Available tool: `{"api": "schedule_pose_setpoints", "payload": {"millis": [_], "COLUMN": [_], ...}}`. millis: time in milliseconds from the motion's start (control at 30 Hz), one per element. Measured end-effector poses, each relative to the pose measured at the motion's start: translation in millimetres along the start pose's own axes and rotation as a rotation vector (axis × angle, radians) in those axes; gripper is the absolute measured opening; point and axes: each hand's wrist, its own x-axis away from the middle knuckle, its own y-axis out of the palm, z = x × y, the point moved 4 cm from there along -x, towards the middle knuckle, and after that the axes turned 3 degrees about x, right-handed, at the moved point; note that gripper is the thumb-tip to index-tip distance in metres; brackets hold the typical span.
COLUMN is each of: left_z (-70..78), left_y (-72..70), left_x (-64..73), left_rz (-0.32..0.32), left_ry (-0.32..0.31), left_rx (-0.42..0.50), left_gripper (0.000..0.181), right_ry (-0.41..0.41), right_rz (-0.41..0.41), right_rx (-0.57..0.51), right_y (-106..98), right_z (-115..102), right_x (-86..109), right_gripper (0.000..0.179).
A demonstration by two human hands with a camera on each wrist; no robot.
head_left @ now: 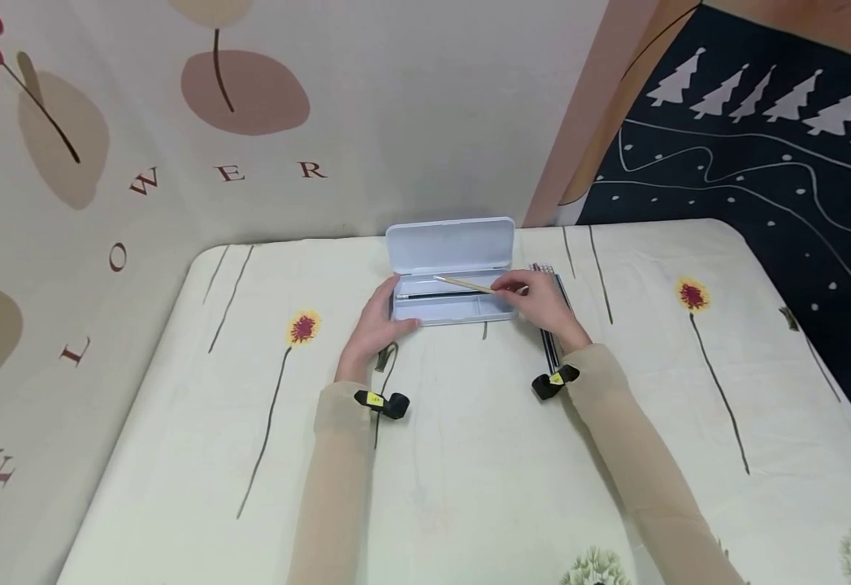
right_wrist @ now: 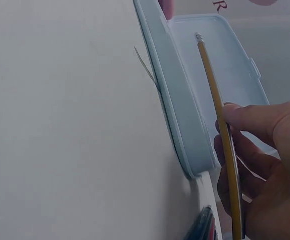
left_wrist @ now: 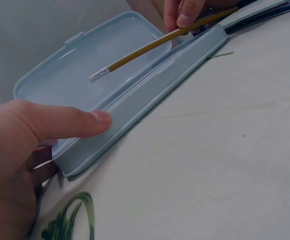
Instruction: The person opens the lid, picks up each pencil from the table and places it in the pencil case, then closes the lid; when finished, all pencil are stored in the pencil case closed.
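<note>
Left hand point(head_left: 375, 329) grips one end of a pale-blue case point(left_wrist: 149, 94), its lid point(head_left: 450, 245) open; right hand point(head_left: 540, 302) pinches a slim yellow pencil point(right_wrist: 213, 85) with a whitish eraser point(left_wrist: 94, 77).

Yellow pencil point(left_wrist: 154, 44) aslant above open pale-blue case point(left_wrist: 145, 102)

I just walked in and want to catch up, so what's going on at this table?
A person's right hand holds a yellow pencil over an open pencil case, white eraser end pointing left. The left hand grips the case's left end. One dark pencil lies inside the case, and more pencils lie on the table to its right.
</note>
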Motion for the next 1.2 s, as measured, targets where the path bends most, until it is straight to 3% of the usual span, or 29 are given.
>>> {"api": "schedule_pose_setpoints", "payload": {"millis": [300,700,900,1200], "left_z": [1.3,2.3,1.7,2.7], "left_y": [-0.6,-0.1,0.3,-0.8], "left_x": [-0.7,1.3,3.1,2.1], "left_rz": [0.0,0.0,-0.005,-0.002], "left_ry": [0.023,0.011,-0.009,-0.015], "left_rx": [-0.004,0.008,0.005,0.018], "left_gripper": [0.089,0.089,0.088,0.089], "right_ry": [0.012,-0.043,-0.003,0.055], "right_rz": [-0.068,-0.137,-0.156,-0.122], "right_rx": [-0.001,-0.017,-0.006,0.022], "right_y": [14.6,36.3,42.7,50.4], "right_z": [-10.5,-20.1,-18.4,-7.4], "right_x": [-17.5,-40.5,-46.7,-50.2], "right_gripper": [0.014,0.012,0.011,0.012]}}
